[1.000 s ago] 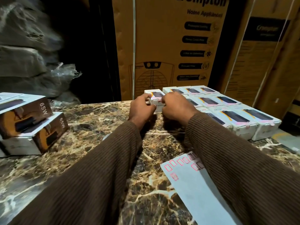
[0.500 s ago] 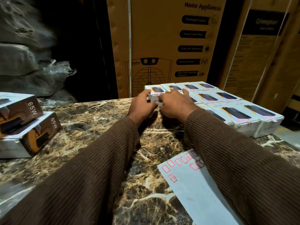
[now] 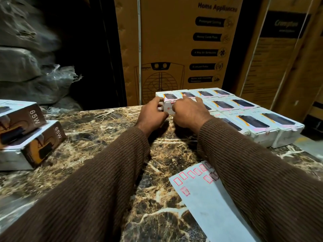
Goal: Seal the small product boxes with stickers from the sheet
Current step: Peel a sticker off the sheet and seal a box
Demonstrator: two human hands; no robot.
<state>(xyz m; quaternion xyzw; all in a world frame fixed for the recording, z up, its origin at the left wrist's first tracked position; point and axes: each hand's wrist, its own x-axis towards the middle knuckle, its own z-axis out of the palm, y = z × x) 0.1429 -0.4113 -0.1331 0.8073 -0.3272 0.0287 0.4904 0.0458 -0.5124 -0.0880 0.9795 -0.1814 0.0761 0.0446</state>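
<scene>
A small white product box (image 3: 168, 109) stands at the near-left corner of a block of like boxes (image 3: 251, 117) on the marble counter (image 3: 97, 130). My left hand (image 3: 151, 114) grips its left end. My right hand (image 3: 189, 114) covers its right side, fingers curled over the top edge where a pink sticker (image 3: 172, 101) sits on the flap. The white sticker sheet (image 3: 209, 203) lies near me at the right, with a few pink-outlined stickers (image 3: 191, 173) at its far end, partly under my right sleeve.
Two stacked brown-and-white "65W" boxes (image 3: 29, 137) lie at the counter's left. Tall cardboard appliance cartons (image 3: 174, 49) stand right behind the counter. Plastic-wrapped bundles (image 3: 26, 75) fill the dark left background.
The box has been pushed back in line with the block. My right fingers have shifted up onto its top edge; my left hand stays on its left end.
</scene>
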